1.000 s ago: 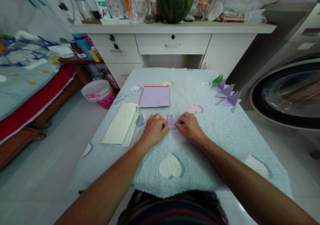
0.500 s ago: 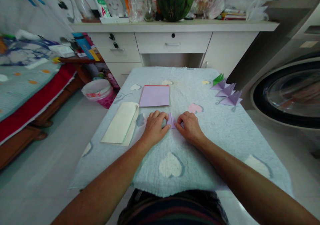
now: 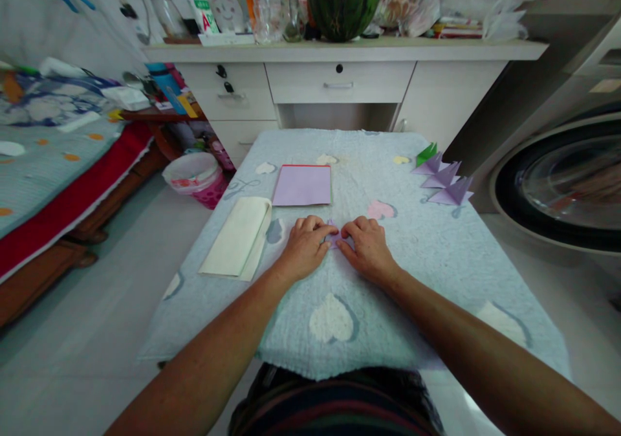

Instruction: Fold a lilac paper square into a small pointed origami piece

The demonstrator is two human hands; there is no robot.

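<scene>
Between my hands a small folded piece of purple origami paper (image 3: pixel 334 237) lies on the cloth-covered table, mostly hidden by my fingers. My left hand (image 3: pixel 307 245) pinches its left side, fingers bent. From the other side, my right hand (image 3: pixel 367 248) presses its thumb and fingertips on the paper's right part. Just beyond them rests a stack of square paper (image 3: pixel 303 185), purple on top with a red edge at the back. A folded cream sheet (image 3: pixel 237 237) lies left of my left hand. Several folded paper pieces (image 3: pixel 442 176), purple and one green, stand in a row at the table's far right.
A light blue cloth with heart patterns (image 3: pixel 417 306) covers the table. Behind it stands a white cabinet (image 3: pixel 339 81) with a cut watermelon (image 3: pixel 343 6) on top. A pink bin (image 3: pixel 208 193) and a bed are on the left, a front-loading washing machine (image 3: pixel 563 177) on the right.
My fingers have come closer together over the purple paper and now cover more of it. The whole view has shifted slightly; the stack and folded pieces stay in place.
</scene>
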